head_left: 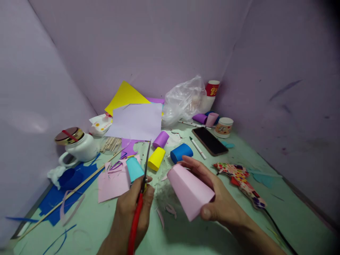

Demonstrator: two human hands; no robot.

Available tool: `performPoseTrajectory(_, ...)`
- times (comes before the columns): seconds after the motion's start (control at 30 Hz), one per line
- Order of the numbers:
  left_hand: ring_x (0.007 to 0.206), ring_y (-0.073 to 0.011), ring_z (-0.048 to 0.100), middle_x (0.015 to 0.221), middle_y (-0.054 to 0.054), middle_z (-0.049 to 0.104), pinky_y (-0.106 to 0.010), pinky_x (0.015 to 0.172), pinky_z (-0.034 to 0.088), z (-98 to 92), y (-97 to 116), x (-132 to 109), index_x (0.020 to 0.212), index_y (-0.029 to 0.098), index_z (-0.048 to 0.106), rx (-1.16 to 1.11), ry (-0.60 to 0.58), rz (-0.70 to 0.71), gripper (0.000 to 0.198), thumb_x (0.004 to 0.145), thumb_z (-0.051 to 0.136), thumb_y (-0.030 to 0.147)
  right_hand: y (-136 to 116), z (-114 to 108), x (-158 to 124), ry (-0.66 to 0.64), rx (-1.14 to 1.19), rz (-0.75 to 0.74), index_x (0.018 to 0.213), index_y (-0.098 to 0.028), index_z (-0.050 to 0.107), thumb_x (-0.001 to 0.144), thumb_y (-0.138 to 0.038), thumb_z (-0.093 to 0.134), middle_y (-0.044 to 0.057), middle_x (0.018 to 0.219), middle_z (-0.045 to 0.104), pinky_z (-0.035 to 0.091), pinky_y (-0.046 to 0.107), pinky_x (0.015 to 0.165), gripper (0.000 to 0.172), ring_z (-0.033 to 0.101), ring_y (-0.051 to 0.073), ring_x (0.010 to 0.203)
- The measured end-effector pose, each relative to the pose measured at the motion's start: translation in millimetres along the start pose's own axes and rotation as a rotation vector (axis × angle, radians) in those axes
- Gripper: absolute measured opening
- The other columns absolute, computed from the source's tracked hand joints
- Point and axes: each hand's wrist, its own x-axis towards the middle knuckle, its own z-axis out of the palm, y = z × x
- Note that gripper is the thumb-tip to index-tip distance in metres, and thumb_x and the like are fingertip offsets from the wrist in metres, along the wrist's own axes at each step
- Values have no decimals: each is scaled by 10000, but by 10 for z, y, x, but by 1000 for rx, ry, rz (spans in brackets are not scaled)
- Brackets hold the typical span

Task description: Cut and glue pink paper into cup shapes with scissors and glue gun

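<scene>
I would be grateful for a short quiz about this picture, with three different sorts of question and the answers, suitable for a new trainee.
1. Which hand holds the red-handled scissors?
2. True or false: the right hand holds a blue paper tube.
3. Fill in the gap: immediately to the right of the dark-tipped white pen lies a ____.

Key:
1. The left hand.
2. False; it holds a pink paper tube.
3. phone
</scene>
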Motion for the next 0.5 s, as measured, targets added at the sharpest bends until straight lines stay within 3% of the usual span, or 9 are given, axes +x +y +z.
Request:
performPoseTrajectory(0.1, 819, -215, 680, 921, -64, 700, -286, 767, 511, -76, -35, 10, 1113, 217, 583, 343, -69, 158, 296, 878, 462, 350, -36, -64, 19, 30, -18, -33, 1342, -290, 459, 346, -608, 870, 130, 1383, 484, 258, 578, 1078, 1124, 446, 413, 1259)
performPoseTrajectory(0.23, 1108, -276, 607, 1192, -117, 646, -343, 919, 482, -93, -75, 24, 1266, 205, 504, 469, -259, 177, 469, 801, 454, 237, -54, -83, 0, 19, -64, -56, 1360, -286, 434, 369, -614, 867, 134, 1408, 467, 228, 584, 1094, 1130, 410, 413, 1296)
performPoseTrajectory(0.5, 1115, -300, 580, 1127, -129, 653, -402, 955, 430, -38, -113, 19, 1235, 197, 521, 617, -298, 124, 534, 714, 447, 110, 14, -59, -49, -50, -288, -77, 1429, -283, 350, 397, -688, 820, 141, 1489, 381, 167, 590, 1130, 1204, 336, 411, 1356)
